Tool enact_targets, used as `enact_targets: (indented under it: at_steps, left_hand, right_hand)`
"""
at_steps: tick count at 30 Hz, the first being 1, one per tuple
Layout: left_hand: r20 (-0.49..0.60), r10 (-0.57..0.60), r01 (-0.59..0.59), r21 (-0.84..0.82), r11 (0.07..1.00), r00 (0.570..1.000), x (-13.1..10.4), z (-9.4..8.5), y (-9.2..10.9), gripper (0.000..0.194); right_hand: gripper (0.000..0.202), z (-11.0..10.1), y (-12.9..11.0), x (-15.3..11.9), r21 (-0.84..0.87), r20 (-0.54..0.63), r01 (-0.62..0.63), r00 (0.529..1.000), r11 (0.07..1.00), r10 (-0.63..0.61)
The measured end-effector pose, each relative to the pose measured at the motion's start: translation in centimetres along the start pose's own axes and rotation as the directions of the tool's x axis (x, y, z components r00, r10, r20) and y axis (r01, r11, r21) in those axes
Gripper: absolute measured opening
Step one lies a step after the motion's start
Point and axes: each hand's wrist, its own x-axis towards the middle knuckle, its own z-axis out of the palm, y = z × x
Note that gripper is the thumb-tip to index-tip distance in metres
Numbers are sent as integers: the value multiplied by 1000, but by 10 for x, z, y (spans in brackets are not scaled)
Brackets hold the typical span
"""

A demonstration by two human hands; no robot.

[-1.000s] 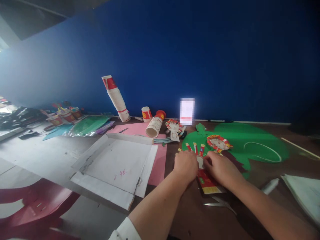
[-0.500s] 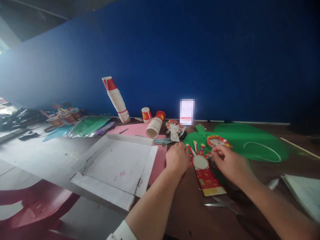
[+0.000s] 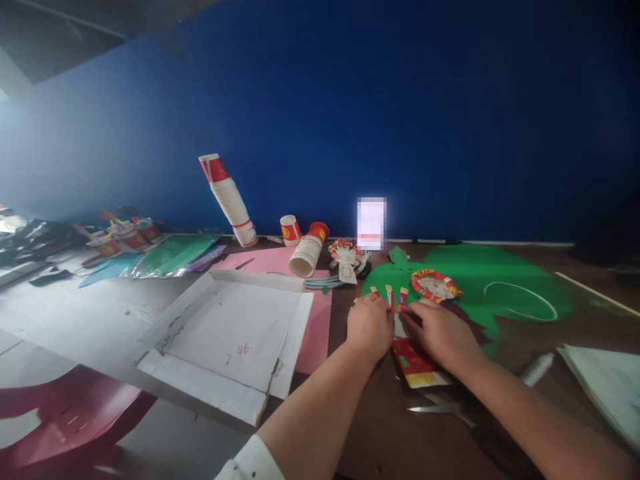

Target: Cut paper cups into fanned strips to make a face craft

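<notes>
A cut-open paper cup [image 3: 417, 360], red with a yellow edge, lies flat on the brown tabletop. Its narrow strips fan out past its round base. My left hand [image 3: 370, 325] covers the strips on the left with curled fingers. From the right, my right hand [image 3: 440, 330] reaches over the base, its fingers bent at the upright strips; the fingertips are partly hidden. Just behind it sits a coiled red-and-yellow cup ring [image 3: 435, 285]. Scissors [image 3: 443, 407] lie in front of the cup, partly in shadow.
A white box lid [image 3: 225, 333] rests to the left on pink paper [image 3: 317, 337]. Behind stand a tall leaning cup stack [image 3: 230, 200], a lying stack [image 3: 306, 257] and a white paper figure [image 3: 347, 263]. Green paper [image 3: 520, 280] spreads at right, near a white tube [image 3: 537, 370].
My right hand has moved left from the cup's right-hand strips to over its base. My left hand has shifted right, closer to it, and the base is now mostly covered.
</notes>
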Motion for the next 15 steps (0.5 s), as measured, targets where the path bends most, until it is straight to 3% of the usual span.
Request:
enact_targets:
  at_steps: [9,15]
  left_hand:
    - [24,-13,12,19,1000,1000,0,-2,2,24]
    - [43,7,-12,121,993,999,0,-7,10,31]
  right_hand:
    - [25,1,-2,-2,-36,13,23,1000,999,-22]
    - [25,2,-2,1,-96,17,46,999,994,-45]
